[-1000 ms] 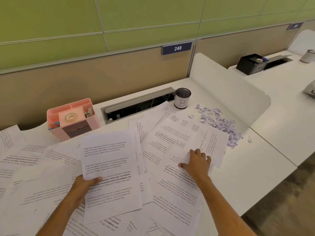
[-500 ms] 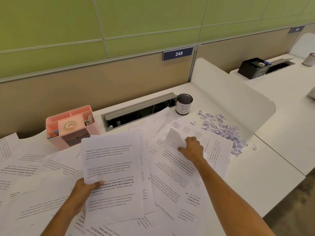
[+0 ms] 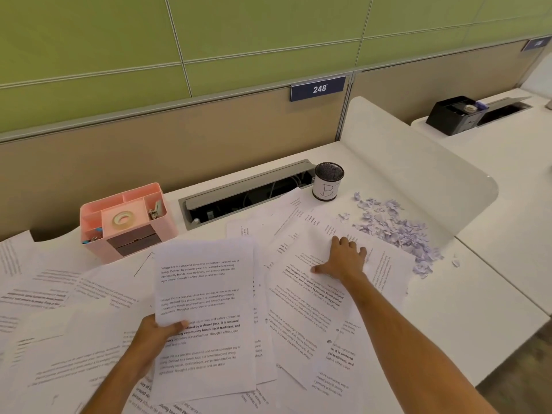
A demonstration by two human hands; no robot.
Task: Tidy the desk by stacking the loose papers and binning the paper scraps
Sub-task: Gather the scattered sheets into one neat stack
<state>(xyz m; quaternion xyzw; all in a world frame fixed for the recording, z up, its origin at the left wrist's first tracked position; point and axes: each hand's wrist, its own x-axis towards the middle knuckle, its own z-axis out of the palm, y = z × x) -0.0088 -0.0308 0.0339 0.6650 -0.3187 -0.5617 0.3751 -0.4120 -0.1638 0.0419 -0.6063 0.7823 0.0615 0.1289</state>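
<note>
White desk [image 3: 466, 321]: left hand [image 3: 155, 331] grips sheets [image 3: 206, 318], right hand [image 3: 343, 259] presses papers [image 3: 310, 297].

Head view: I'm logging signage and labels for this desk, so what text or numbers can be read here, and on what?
"248": white digits on the blue plate on the partition.
"B": handwritten on the white label of the black mesh cup.
"Village life is a peaceful, close-knit, and nature-connected way of living...": sheet held by the left hand.
Second blue plate, far right: too blurred.
Other loose papers under the right hand: upside down, mostly unreadable.
</note>
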